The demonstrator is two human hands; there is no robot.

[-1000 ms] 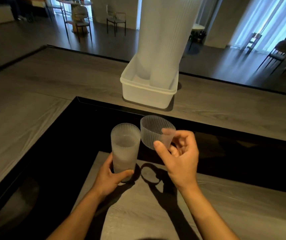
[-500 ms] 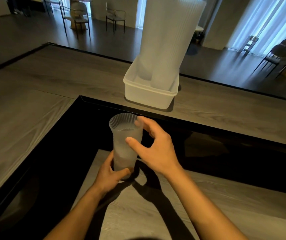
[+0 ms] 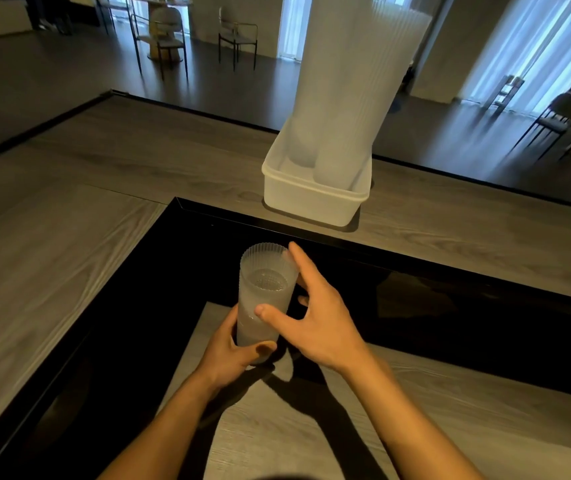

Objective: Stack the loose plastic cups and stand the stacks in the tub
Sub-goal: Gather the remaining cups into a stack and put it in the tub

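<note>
Frosted, ribbed, upright cup stack [image 3: 264, 296]

No text, label, brand or number is legible anywhere in view; the ribbed cup stack [image 3: 253, 306] and the white tub [image 3: 311, 202] show plain, unmarked plastic.

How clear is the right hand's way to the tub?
Likely yes. The right hand is open beside the short stack, and nothing stands between it and the tub. Tall stacks crowd the tub's right side.
</note>
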